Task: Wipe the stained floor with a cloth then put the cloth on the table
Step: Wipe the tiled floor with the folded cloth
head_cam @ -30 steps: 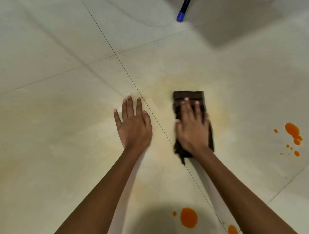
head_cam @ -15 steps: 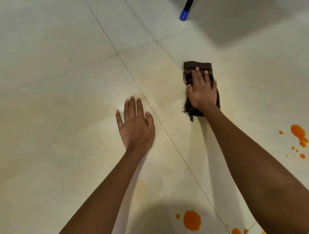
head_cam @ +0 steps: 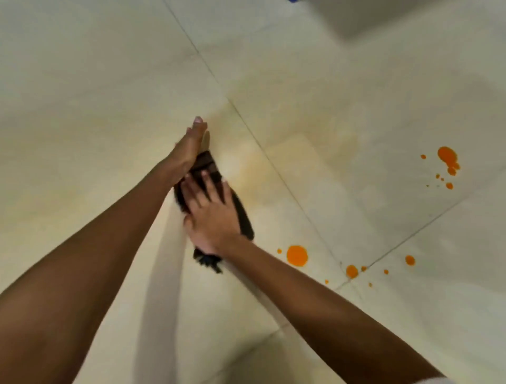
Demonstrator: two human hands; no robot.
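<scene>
A dark brown folded cloth [head_cam: 244,216] lies on the pale tiled floor [head_cam: 95,82]. My right hand [head_cam: 212,216] presses flat on it, fingers spread. My left hand [head_cam: 190,146] stands on its edge with straight fingers, holding nothing, its palm against the cloth's far left end. A faint yellow smear [head_cam: 256,168] spreads on the tile just right of the cloth. Bright orange drops [head_cam: 297,255] lie close to my right wrist, with more orange splashes [head_cam: 448,157] further right.
Small orange spots [head_cam: 352,271] sit around a tile joint at the lower right. A blue tip of some object [head_cam: 294,1] shows at the top edge. A grey shadow [head_cam: 397,16] covers the top right corner.
The cloth and my right hand slid back from the far tile to the left, up against my left hand. My left hand turned from flat on the floor onto its edge. The view shifted left.
</scene>
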